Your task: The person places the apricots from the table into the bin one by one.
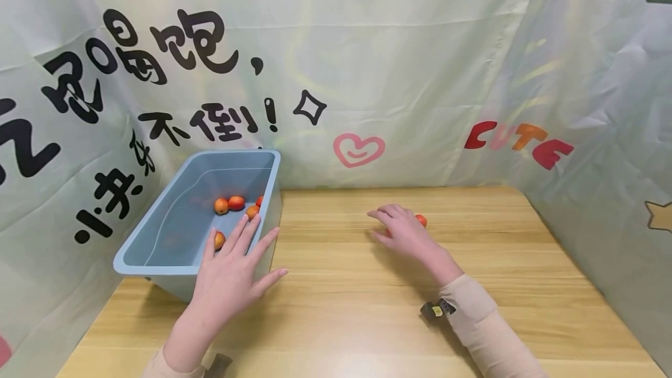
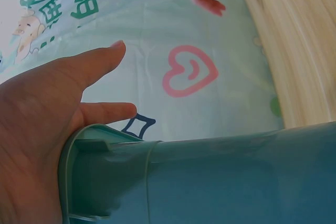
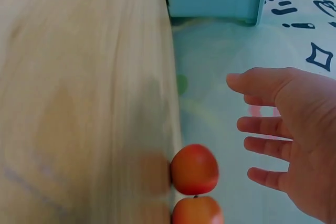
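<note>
My left hand [image 1: 228, 276] rests at the near right corner of a blue plastic bin [image 1: 157, 270], its fingers straight and spread over the rim. In the left wrist view the thumb stands apart from the bin wall [image 2: 226, 177]. Inside lie several small red-orange apples [image 1: 237, 202], one partly behind my fingertips. My right hand [image 1: 406, 235] hovers over the table beside two more apples, fingers extended and holding nothing. In the right wrist view one apple [image 3: 195, 169] sits against the other apple [image 3: 198, 211], both apart from the fingers; my hand hides most of them in the head view.
The wooden table [image 1: 336, 308] runs up to a printed cloth [image 1: 409, 74] hanging behind and along both sides. The bin stands at the table's left, with its walls rising well above the tabletop.
</note>
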Motion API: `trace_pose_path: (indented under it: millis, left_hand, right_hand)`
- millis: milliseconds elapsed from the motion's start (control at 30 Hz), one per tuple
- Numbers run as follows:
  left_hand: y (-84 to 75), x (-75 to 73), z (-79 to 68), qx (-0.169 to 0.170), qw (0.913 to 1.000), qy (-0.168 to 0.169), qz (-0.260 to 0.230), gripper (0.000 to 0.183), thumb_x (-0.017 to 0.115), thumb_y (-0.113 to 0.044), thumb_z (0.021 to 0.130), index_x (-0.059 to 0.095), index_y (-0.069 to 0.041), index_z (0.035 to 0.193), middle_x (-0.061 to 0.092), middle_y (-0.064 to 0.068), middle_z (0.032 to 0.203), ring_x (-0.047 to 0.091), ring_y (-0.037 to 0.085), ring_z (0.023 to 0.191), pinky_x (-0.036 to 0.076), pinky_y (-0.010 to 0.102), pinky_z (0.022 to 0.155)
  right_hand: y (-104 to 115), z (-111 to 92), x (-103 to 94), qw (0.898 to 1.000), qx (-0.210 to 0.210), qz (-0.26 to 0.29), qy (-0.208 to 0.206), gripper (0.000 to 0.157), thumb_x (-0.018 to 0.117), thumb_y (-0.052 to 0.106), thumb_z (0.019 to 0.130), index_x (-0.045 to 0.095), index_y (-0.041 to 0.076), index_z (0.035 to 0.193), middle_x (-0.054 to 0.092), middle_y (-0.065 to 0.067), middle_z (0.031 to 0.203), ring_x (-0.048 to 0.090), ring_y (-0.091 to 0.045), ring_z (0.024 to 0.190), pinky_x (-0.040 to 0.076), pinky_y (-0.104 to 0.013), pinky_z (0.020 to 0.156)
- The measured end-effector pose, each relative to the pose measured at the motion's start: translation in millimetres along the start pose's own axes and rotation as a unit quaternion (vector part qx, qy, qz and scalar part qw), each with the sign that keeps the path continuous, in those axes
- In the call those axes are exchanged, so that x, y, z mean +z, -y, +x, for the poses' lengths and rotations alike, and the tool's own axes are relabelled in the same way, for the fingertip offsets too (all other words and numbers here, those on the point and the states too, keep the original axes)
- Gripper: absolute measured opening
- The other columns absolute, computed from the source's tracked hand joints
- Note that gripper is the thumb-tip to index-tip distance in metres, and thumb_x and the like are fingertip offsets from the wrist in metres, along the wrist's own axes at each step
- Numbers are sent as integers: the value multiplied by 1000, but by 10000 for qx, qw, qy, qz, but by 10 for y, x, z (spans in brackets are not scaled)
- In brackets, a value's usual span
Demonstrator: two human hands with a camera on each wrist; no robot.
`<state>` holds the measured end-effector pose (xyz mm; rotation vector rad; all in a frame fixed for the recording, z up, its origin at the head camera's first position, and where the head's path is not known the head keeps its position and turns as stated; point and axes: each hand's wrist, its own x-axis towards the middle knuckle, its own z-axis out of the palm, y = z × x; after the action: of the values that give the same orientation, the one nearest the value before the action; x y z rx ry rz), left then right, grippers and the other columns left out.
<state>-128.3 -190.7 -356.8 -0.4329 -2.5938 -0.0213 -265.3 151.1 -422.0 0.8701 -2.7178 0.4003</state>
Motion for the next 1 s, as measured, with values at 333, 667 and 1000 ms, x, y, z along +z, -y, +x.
trace_pose_path:
  millis: [333,667,1000]
  left_hand:
    - [3,-7,-2,-31,10000,50,-37,73,66,-67,77,53,-32,140,44,8,152,39,29,142,22,68,111]
    - [9,-4,-12,-8,10000,21,-3,74,66,-67,77,54,-31,139,45,9,151,39,29,142,22,68,111]
    - [7,2,-12,1,10000,-7,-21,74,67,-67,76,52,-32,140,45,8,152,41,29,141,22,68,111]
  right_hand:
    - [-160,-31,57,9982,309,-206,466,52,73,30,86,59,12,132,60,-14,130,50,-36,127,38,-61,106]
    - [-210,-73,22,9946,496,-536,743,50,76,26,82,61,11,128,62,-15,125,52,-36,122,41,-60,101]
    - [-242,-95,41,9927,577,-700,791,48,76,23,82,61,10,127,63,-14,118,54,-35,117,45,-57,93]
